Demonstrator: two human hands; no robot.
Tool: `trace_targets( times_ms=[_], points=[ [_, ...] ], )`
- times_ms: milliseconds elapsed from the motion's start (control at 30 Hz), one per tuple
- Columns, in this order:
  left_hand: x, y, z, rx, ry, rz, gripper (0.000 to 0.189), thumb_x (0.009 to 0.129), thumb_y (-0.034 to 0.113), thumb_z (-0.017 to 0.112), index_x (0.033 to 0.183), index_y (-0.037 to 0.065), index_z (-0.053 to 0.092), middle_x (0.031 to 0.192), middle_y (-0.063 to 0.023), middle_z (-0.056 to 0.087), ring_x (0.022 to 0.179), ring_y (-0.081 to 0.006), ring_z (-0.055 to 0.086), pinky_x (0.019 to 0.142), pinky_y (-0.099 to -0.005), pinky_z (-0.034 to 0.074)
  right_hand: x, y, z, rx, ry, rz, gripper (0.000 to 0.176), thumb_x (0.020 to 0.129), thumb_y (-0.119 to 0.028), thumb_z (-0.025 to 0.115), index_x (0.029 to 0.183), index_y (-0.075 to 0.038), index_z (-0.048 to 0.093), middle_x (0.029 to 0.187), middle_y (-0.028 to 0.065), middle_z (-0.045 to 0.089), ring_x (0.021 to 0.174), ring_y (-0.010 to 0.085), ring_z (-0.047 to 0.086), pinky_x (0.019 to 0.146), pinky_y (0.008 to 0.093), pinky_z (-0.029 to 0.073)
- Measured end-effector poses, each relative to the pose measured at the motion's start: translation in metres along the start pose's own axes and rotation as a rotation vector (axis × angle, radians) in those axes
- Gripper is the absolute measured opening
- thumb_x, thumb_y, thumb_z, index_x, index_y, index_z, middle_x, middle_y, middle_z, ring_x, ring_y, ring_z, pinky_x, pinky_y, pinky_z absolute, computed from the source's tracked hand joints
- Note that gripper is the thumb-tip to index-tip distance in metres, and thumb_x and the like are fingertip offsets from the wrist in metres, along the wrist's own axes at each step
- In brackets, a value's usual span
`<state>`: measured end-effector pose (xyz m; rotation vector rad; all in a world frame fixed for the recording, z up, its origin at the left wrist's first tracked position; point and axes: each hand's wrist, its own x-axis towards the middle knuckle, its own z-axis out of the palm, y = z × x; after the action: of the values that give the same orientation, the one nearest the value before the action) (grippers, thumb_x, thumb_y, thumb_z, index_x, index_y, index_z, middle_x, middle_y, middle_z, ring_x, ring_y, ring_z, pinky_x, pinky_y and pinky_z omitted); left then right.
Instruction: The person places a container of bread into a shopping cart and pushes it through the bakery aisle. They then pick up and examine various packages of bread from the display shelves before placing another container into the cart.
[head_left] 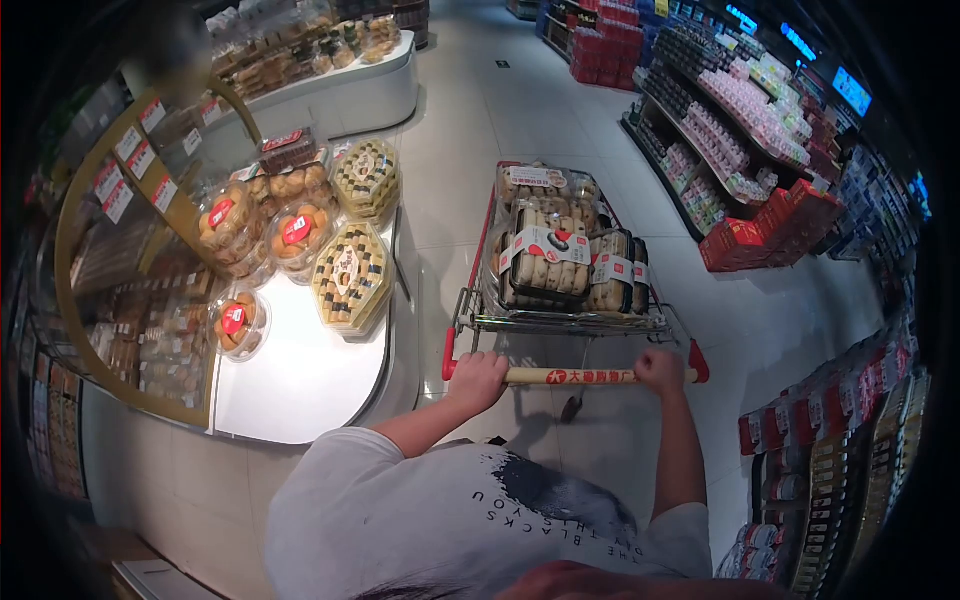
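Both of my hands grip the handle of a shopping cart (590,377), a pale bar with red lettering and red end pieces. My left hand (480,380) is wrapped round the bar near its left end. Toward the right end, my right hand (661,371) is closed on the same bar. In the cart basket lie several clear-lidded packs of pastries (550,262) with white and red labels, stacked on each other. One smaller pack of pastries (617,272) leans at the right side of the pile.
Left of the cart, a white display counter (300,395) carries round tubs of cookies (298,230) and hexagonal boxes (352,275). A gold-framed stand (75,270) with price tags rises there. To the right are stocked shelves (720,130) and red cartons (770,230). Tiled floor (455,120) stretches ahead.
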<state>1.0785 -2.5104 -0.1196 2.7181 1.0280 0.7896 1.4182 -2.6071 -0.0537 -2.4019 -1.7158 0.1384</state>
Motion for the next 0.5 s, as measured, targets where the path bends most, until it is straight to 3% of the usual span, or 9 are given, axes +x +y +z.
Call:
trace_targets(
  times_ms=[167,367,500],
  points=[
    [0.035,-0.006,0.011,-0.003,-0.105,-0.064,0.023,0.063,0.019,0.065,0.078,0.009,0.051,0.073,-0.0056,0.051,0.069,-0.0228,0.053,0.060,-0.0361,0.038,0.056,0.021,0.012,0.001,-0.028,-0.027,0.024,0.067,-0.028,0.057,0.060,-0.004,0.057,0.059,0.0154,0.056,0.058,0.0332,0.056,0.055,0.0426,0.044],
    [0.076,-0.031,0.046,0.041,-0.056,-0.114,0.022,0.063,0.020,0.065,0.077,0.011,0.050,0.071,-0.0049,0.050,0.067,-0.0226,0.052,0.059,-0.0360,0.037,0.126,0.027,0.020,-0.006,-0.054,-0.086,0.021,0.065,-0.024,0.058,0.061,-0.004,0.058,0.060,0.0140,0.056,0.059,0.0314,0.056,0.055,0.0402,0.044],
    [0.102,-0.060,0.070,0.056,-0.026,-0.137,0.022,0.061,0.021,0.066,0.071,0.012,0.049,0.067,-0.0041,0.048,0.064,-0.0217,0.051,0.059,-0.0350,0.036,0.172,0.034,0.043,0.029,-0.033,-0.184,0.027,0.069,-0.030,0.057,0.059,-0.004,0.056,0.056,0.0146,0.054,0.055,0.0333,0.054,0.053,0.0432,0.042]
  ],
)
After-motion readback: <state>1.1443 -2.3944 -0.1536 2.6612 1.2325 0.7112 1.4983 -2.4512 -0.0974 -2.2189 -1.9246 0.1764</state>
